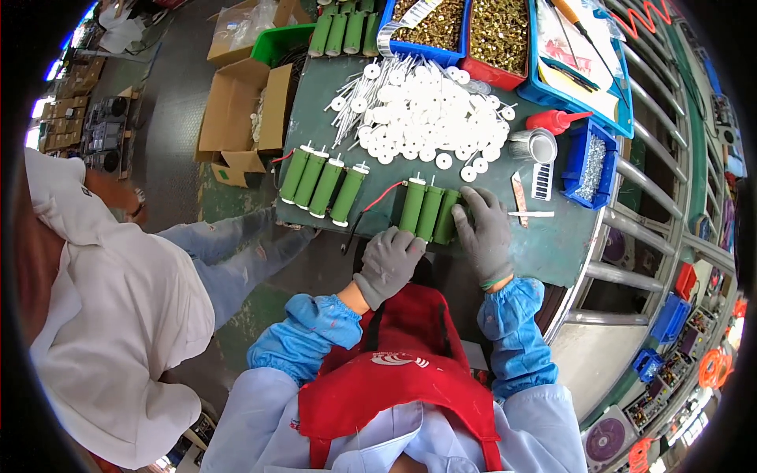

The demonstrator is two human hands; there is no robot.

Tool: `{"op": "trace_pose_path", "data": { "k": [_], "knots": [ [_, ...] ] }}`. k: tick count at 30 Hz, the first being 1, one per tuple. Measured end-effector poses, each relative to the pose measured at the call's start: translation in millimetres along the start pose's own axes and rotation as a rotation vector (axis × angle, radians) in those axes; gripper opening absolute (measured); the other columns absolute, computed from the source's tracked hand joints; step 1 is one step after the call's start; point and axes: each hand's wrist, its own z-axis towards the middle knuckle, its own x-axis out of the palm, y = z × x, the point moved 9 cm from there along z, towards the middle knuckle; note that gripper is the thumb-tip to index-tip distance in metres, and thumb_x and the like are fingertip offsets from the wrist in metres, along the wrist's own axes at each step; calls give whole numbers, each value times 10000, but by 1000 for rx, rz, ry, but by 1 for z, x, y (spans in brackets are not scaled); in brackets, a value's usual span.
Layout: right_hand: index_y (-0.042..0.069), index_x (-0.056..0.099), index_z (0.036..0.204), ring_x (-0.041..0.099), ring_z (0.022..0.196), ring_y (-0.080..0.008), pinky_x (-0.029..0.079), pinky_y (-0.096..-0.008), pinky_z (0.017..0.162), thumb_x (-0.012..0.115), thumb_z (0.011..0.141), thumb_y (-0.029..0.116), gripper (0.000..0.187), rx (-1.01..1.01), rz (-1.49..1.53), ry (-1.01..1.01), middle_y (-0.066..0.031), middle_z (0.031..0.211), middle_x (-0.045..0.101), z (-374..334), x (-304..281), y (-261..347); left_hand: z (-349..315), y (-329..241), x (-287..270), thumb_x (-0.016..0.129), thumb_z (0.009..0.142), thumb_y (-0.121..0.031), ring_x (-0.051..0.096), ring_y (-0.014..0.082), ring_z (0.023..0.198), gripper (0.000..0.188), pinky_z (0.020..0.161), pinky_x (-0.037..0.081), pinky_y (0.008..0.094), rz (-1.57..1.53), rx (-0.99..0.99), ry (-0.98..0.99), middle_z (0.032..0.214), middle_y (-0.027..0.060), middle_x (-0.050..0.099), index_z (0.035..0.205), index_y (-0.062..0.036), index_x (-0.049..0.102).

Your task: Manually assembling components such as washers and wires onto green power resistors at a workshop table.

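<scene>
Three green ceramic tubes (429, 211) with white end caps stand side by side near the table's front edge. My left hand (389, 264), in a grey glove, has its fingers bent and pressed together at the lower end of the left tubes. My right hand (484, 232), also gloved in grey, grips the rightmost tube from the right side, thumb and fingers around it. A red wire (384, 195) runs off to the left of these tubes. Farther left lies another row of green tubes (323, 185), white-capped, with rods sticking out of their upper ends.
White washers and rods (438, 114) are heaped mid-table. Behind them stand blue (430, 55) and red bins of small metal parts. A red bottle (552, 121), a tape roll (536, 147) and a blue screw bin (590, 167) lie right. Another person (118, 299) is on the left.
</scene>
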Motion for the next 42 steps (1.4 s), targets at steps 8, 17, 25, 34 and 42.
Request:
{"op": "trace_pose_path", "data": {
  "k": [8,17,25,34,42],
  "knots": [
    [120,708,975,589,965,-324,438,-448,849,678,841,316,239,-3,-116,-36,-119,1003,644,53,3,6,5,1,-3,693,763,-125,572,296,773,150,626,487,431,-34,6,3,834,80,521,867,-105,588],
    [85,677,924,599,996,-318,453,-468,845,677,834,349,278,147,-492,100,-131,1000,640,77,46,11,4,-2,-2,645,816,-176,565,286,761,120,622,485,421,4,3,48,808,82,503,889,-103,583],
    [90,624,944,648,908,-348,465,-460,826,679,842,309,248,234,-229,168,-136,938,678,79,61,-14,83,23,-74,647,892,-192,581,323,788,124,681,469,418,-345,-77,-177,855,118,618,922,-75,618],
    [66,674,949,608,824,-343,471,-440,709,698,790,92,163,23,8,-233,-142,823,628,46,-21,5,275,46,-17,576,897,-175,656,311,890,209,742,528,435,6,74,50,950,107,660,1070,-169,692],
    [123,665,982,589,854,-315,416,-440,748,679,821,153,165,135,161,-191,-93,862,616,25,-21,-17,314,47,52,479,968,-248,669,302,1027,269,833,536,444,455,89,598,1089,87,700,1140,-216,684]
  ]
}}
